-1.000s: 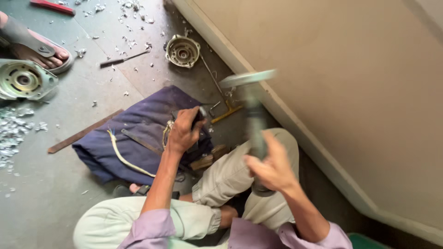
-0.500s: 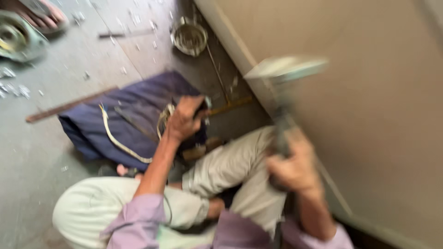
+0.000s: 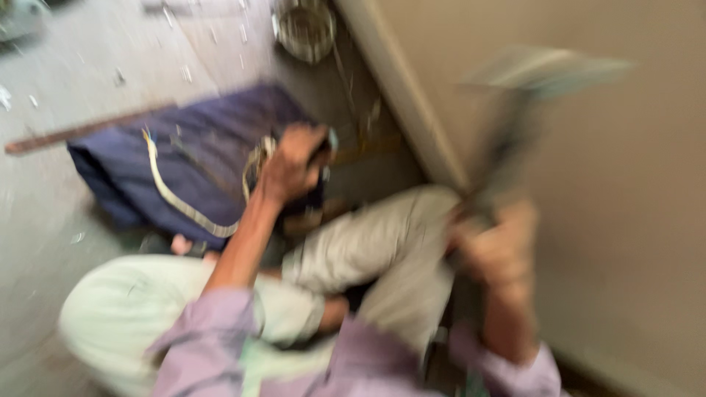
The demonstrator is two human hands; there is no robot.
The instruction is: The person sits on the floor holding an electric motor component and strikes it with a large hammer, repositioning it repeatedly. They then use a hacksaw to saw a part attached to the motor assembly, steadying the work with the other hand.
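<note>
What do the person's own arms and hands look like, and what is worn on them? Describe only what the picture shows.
Both arms wear lilac sleeves pushed up, leaving the forearms bare. The left hand and right hand are bare: no gloves. The blurred picture hides any rings or watch.

At frame centre the left hand (image 3: 292, 163) grips a small dark part on the navy cloth (image 3: 176, 165), while the right hand (image 3: 494, 250) holds a blurred hammer (image 3: 531, 95) raised at upper right.

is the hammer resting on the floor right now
No, the right hand holds the hammer raised in the air beside the wall.
</note>
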